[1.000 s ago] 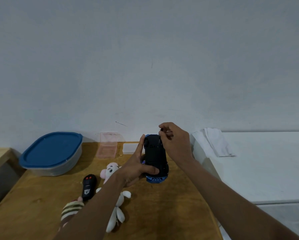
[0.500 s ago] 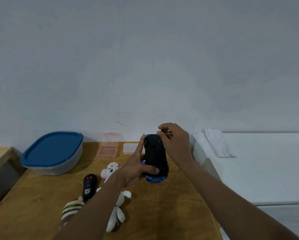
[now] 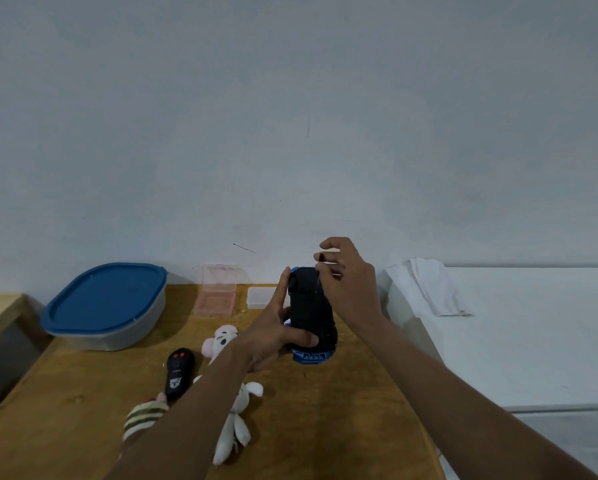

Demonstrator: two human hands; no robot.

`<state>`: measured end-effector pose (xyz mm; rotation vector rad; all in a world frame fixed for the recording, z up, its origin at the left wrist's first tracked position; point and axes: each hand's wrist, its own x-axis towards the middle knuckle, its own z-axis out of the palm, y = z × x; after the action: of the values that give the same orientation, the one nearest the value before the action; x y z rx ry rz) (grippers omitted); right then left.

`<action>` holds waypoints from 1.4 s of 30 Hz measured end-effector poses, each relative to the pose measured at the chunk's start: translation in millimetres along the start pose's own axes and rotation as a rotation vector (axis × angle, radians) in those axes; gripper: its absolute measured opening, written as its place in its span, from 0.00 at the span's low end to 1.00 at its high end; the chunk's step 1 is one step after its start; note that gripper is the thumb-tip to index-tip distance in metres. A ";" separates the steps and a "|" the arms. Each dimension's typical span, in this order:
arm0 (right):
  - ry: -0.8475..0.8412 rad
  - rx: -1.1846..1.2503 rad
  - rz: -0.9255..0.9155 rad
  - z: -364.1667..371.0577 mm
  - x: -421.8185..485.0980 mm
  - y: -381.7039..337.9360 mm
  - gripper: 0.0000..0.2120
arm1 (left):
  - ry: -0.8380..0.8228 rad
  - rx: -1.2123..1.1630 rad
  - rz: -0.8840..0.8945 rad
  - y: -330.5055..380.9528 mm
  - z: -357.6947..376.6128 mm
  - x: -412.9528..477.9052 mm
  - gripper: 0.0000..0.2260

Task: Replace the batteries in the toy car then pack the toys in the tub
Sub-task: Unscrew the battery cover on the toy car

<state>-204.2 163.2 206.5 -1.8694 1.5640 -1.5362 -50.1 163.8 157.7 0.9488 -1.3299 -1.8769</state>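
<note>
Gripping toy car underside-up in left hand; right hand pinching thin dark tool at car's far end; tub lidded.

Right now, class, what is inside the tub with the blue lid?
Nothing can be told: the blue lid covers the tub, and its cloudy wall shows no clear contents.

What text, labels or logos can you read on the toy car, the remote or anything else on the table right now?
No text can be read in this view.
Black remote: a pale logo or print on its lower half, too blurred to read.
Toy car, underside up in the left hand: no legible marking; some small pale specks, too small to tell.
Blue tub lid: no label visible.
</note>
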 end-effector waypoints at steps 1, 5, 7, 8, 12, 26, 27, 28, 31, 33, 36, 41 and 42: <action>0.001 0.000 -0.003 0.5 -0.3 -0.7 0.11 | -0.002 -0.004 0.001 0.0 -0.2 -0.1 0.54; 0.011 -0.018 -0.009 2.1 -1.0 -2.2 0.09 | -0.008 -0.013 0.004 0.8 0.0 -0.1 0.54; 0.048 -0.050 -0.004 2.7 0.0 -1.3 0.10 | -0.011 -0.012 0.007 0.8 0.4 -0.5 0.54; 0.068 -0.065 -0.006 2.9 0.2 -0.8 0.09 | -0.010 -0.010 0.006 0.8 0.3 -1.0 0.54; 0.046 -0.087 -0.011 2.3 -0.5 -0.3 0.08 | -0.012 -0.006 0.003 0.6 1.6 -2.8 0.53; -0.054 0.080 0.196 -3.6 -4.3 0.7 0.13 | -0.007 0.022 0.000 -6.0 4.5 -1.5 0.54; -0.045 0.101 0.207 -5.1 -5.1 1.2 0.13 | -0.011 0.018 -0.003 -8.4 5.3 -1.5 0.54; -0.032 0.109 0.211 -6.6 -6.0 2.9 0.13 | -0.011 0.013 -0.009 -11.0 6.3 -1.4 0.54; 0.026 0.097 0.219 -12.6 -10.0 9.7 0.12 | 0.004 0.016 -0.046 -20.0 11.3 -1.0 0.54; 0.040 0.068 0.219 -18.8 -13.7 14.6 0.12 | 0.010 0.014 -0.068 -29.1 14.6 1.1 0.54; 0.020 -0.028 0.257 -30.4 -22.6 24.3 0.13 | 0.014 -0.006 -0.099 -45.5 19.9 4.4 0.54; -0.022 -0.179 0.420 -47.0 -50.1 57.4 0.12 | 0.003 -0.026 -0.167 -77.7 32.1 4.1 0.55; -0.040 -0.198 0.464 -49.9 -58.0 66.5 0.12 | 0.002 -0.027 -0.179 -85.0 34.6 3.9 0.55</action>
<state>-274.1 205.7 146.6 -1.4643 2.0131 -1.1678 -89.2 201.5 83.6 1.0864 -1.2507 -2.0207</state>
